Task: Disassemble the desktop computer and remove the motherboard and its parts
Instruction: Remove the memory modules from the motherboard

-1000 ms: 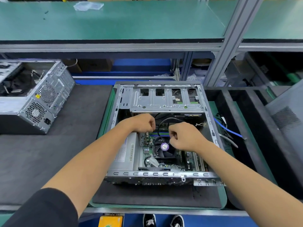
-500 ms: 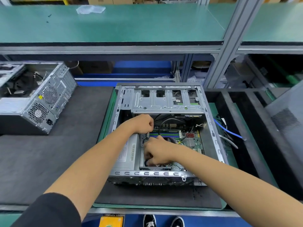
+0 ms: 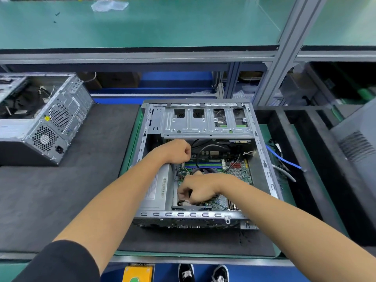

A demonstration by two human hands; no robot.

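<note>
The open desktop case (image 3: 263, 165) lies on its side on a black mat, with the silver drive cage (image 3: 203, 124) across its far end. Inside are the green motherboard (image 3: 238, 174), the memory slots (image 3: 203, 165) and the grey power supply (image 3: 158, 188) on the left. My left hand (image 3: 177, 149) is a tight fist at the board's far left corner, where black cables (image 3: 196, 159) seem to run out of it. My right hand (image 3: 196, 188) covers the CPU fan, and its fingertips pinch a white connector with a black lead (image 3: 183, 202) at the board's near left corner.
A second open computer case (image 3: 50, 123) sits on the black mat (image 3: 61, 190) at the left. Right of the case, a blue cable (image 3: 284, 160) and a grey one lie in a black-lined tray. A grey side panel (image 3: 358, 143) leans at far right. A green shelf (image 3: 142, 23) overhangs the back.
My right hand moved from the right of the CPU fan across to the board's near left corner and took hold of the white connector there. My left hand stayed in place.
</note>
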